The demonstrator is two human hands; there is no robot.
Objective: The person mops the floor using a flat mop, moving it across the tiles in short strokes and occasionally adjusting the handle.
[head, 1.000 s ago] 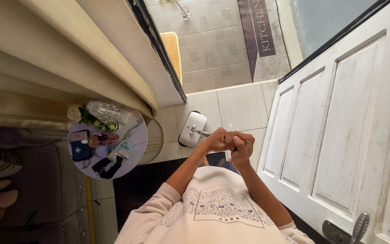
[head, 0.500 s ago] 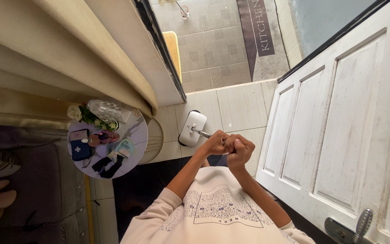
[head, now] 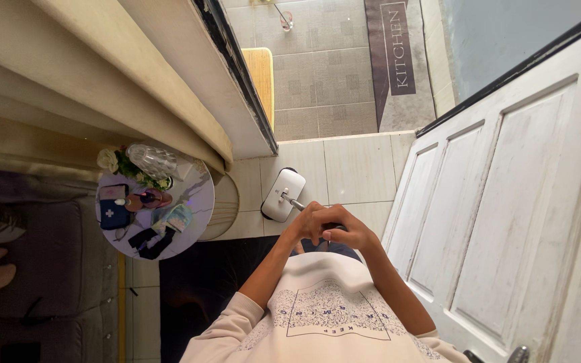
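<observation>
A white flat mop head (head: 284,195) rests on the pale tiled floor (head: 351,161), just ahead of me. Its thin metal handle (head: 296,202) runs back to my hands. My left hand (head: 309,224) and my right hand (head: 347,235) are closed together around the handle's upper end, in front of my chest. The grip itself is mostly hidden by my fingers. My cream printed sweatshirt (head: 331,323) fills the bottom of the view.
A round table (head: 189,202) with a glass vase, flowers, a blue pouch and several small items stands to the left. A white panelled door (head: 506,222) is close on the right. A dark rug (head: 203,282) lies underfoot, and a grey mat (head: 398,60) and a wooden stool (head: 261,74) beyond.
My clasped hands have come slightly lower and closer to my chest. The mop head has stayed at nearly the same spot on the tiles.
</observation>
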